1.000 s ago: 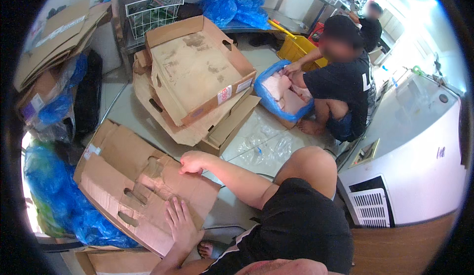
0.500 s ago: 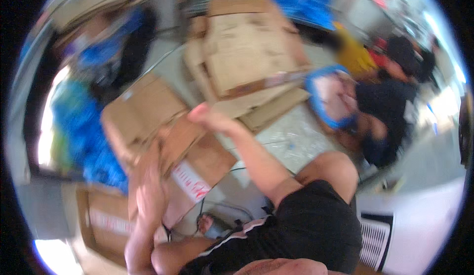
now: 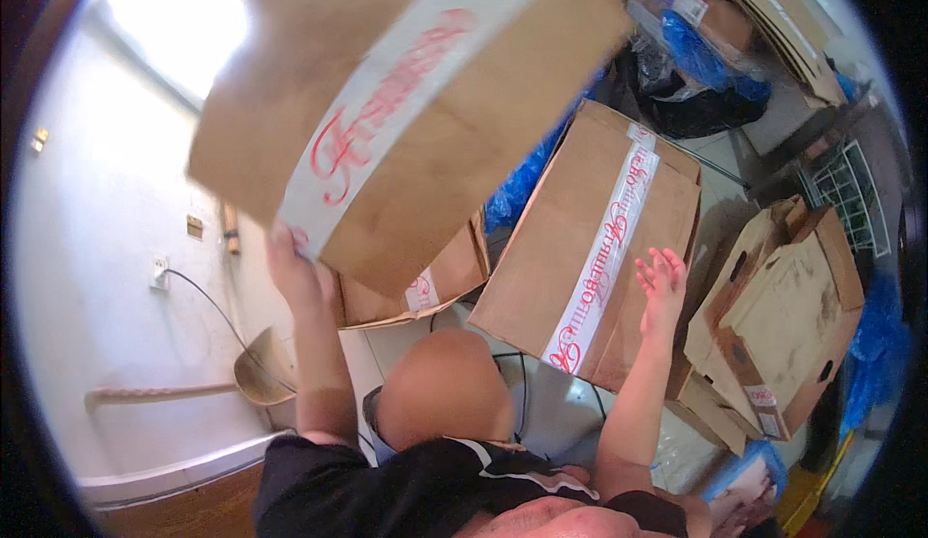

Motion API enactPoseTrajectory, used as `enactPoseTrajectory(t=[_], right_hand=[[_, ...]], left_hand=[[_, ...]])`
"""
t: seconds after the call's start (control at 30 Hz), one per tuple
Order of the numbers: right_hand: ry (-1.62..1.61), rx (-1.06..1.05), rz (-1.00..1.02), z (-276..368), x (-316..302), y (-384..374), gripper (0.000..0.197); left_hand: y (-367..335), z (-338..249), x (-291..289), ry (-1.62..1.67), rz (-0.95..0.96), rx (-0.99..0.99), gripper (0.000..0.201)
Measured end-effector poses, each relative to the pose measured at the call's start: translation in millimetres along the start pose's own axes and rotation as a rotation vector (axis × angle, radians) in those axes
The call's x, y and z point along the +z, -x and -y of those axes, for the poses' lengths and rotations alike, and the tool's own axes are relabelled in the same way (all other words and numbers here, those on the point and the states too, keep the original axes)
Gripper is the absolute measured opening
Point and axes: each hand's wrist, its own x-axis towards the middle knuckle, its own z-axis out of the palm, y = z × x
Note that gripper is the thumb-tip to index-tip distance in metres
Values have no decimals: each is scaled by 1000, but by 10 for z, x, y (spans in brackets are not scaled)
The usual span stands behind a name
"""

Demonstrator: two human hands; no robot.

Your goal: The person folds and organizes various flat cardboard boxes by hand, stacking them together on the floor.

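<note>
A large flat cardboard box (image 3: 493, 142) with a strip of printed white tape is raised at the upper left, and my left hand (image 3: 296, 265) grips it by its lower corner. My left fingers are partly hidden by the board. Fingers apart and holding nothing, my right hand (image 3: 661, 285) hovers over the right edge of a second taped cardboard box (image 3: 541, 258). That box lies tilted in front of me. Below the raised board, part of another cardboard box (image 3: 459, 272) shows its inner side and a patch of tape.
Flattened cardboard pieces (image 3: 778, 325) are stacked on the right. Blue and black plastic bags (image 3: 710, 103) lie at the back right. On the left, a white wall has a socket (image 3: 159, 272) with a cable, and a beige scoop-like object (image 3: 263, 369) stands near it.
The view has swung left toward the wall. My left hand has raised a flat cardboard box, and my right hand, earlier at the cardboard, is now free of it with its fingers spread.
</note>
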Motion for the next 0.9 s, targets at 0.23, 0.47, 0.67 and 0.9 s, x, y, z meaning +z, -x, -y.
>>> enactPoseTrajectory(t=[0.23,0.47,0.67,0.9], right_hand=[[264,-47,219,-85,447,-282,46],[293,-59,335,-233,817,-308,51],[424,-36,356,-555,866,-321,54],[594,-86,391,-374,598,-418,55]], left_hand=[[1264,1614,-672,72,-534,-610,29],[1514,1550,-847,-109,-430,-851,30],[1089,1457,-769,-59,-153,-1262,38],[59,1155,70,-1104,806,-646,50]])
